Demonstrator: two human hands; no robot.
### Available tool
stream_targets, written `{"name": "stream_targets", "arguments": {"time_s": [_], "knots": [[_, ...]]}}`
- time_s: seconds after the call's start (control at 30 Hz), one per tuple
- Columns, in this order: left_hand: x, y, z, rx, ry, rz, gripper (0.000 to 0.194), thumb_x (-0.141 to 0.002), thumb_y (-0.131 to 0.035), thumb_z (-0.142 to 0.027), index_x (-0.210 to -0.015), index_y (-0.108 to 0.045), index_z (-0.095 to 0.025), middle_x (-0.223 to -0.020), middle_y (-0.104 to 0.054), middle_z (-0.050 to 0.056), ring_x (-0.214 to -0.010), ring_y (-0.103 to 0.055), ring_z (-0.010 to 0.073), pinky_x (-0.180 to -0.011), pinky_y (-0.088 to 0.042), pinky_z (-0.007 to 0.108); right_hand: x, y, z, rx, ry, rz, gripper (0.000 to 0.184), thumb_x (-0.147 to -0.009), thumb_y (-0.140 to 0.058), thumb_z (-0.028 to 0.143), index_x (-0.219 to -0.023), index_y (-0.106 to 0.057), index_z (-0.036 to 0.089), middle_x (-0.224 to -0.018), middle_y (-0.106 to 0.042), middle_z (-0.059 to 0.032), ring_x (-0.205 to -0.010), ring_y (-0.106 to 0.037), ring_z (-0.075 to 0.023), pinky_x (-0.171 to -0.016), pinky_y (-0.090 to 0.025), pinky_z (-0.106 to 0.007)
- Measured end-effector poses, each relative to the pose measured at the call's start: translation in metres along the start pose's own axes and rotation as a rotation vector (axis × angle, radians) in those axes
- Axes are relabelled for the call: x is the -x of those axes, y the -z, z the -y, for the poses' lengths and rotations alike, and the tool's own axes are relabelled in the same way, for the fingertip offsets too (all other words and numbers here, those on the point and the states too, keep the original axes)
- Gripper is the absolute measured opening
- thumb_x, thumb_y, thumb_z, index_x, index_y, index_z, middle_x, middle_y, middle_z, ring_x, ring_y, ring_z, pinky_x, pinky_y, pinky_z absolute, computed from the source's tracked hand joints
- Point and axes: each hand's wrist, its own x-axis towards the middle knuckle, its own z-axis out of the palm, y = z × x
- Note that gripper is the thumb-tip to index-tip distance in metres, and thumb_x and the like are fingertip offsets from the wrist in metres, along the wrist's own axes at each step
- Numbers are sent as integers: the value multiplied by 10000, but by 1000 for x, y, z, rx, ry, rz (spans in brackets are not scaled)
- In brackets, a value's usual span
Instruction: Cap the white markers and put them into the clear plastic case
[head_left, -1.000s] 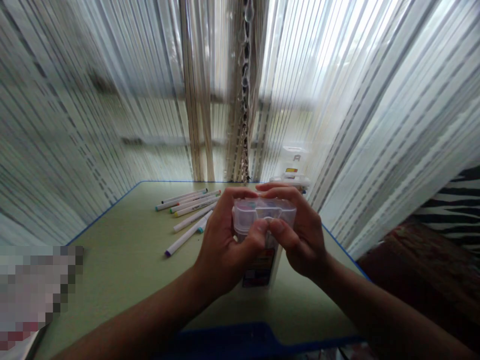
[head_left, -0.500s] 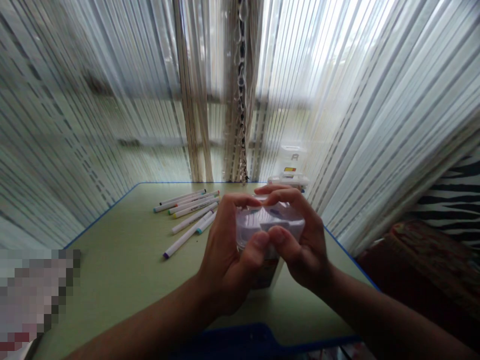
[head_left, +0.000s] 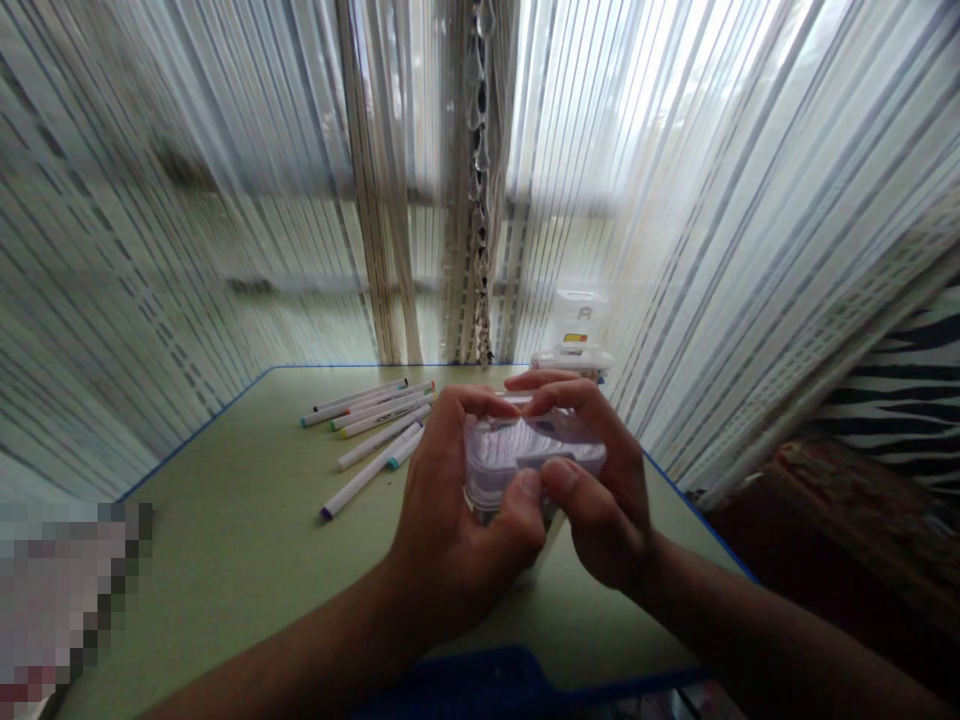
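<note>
Between my two hands is a clear plastic box with a see-through lid, held above the near middle of the table. My left hand wraps its left side, with the thumb on the front edge and the index finger along the back. My right hand grips the right side in the same way, its thumb close beside the left thumb. What the box contains is hard to make out. Several white markers with coloured ends lie loose on the table, left of my left hand.
The light green table has a blue edge. An open clear plastic case stands at the back right. String curtains hang behind, with a beaded strand in the middle. A blurred-out item lies at the lower left.
The box's top has tilted slightly, showing more of its left side, and my thumbs have shifted a little along its front edge. Both hands keep their hold. The whole view has moved slightly.
</note>
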Motion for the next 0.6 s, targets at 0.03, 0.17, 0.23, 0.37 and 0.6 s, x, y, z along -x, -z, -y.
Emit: {"name": "stream_targets", "arguments": {"time_s": [0.03,0.17,0.23,0.37,0.6], "knots": [[0,0,-1,2,1,0,299,-766,-564,-158,-1051,-500,-223,-1045,-576,42,-911,-584,209,-714,-504,324,0,0,0,8,6,1,234,-784,-577,297,-1008,-617,243,-1163,-618,-79,-1185,-528,-314,-976,-461,-503],[-1,2,0,-4,-18,10,302,-753,-566,-181,-1046,-499,-219,-1048,-574,49,-900,-582,212,-729,-506,343,2,1,-2,19,29,10,250,-799,-586,340,-1031,-607,248,-1198,-607,-83,-1207,-518,-328,-971,-464,-513],[-2,3,2,-26,-50,11,310,-752,-571,-192,-1054,-506,-215,-1061,-567,54,-937,-577,224,-761,-500,359,3,2,-3,18,29,26,271,-802,-582,358,-1050,-601,248,-1222,-597,-87,-1221,-509,-335,-974,-463,-521],[-3,6,8,-45,-130,16,303,-770,-582,-220,-1067,-520,-206,-1113,-548,63,-1063,-545,244,-850,-469,373,3,5,-3,20,40,60,321,-784,-578,361,-1084,-588,246,-1246,-579,-93,-1223,-505,-344,-989,-452,-535],[-5,12,16,-20,-214,89,303,-846,-529,-311,-1127,-508,-201,-1157,-523,94,-1080,-536,264,-848,-472,399,3,7,-5,57,109,90,379,-748,-579,313,-1121,-569,249,-1254,-566,-88,-1245,-494,-343,-1026,-423,-547]]}}
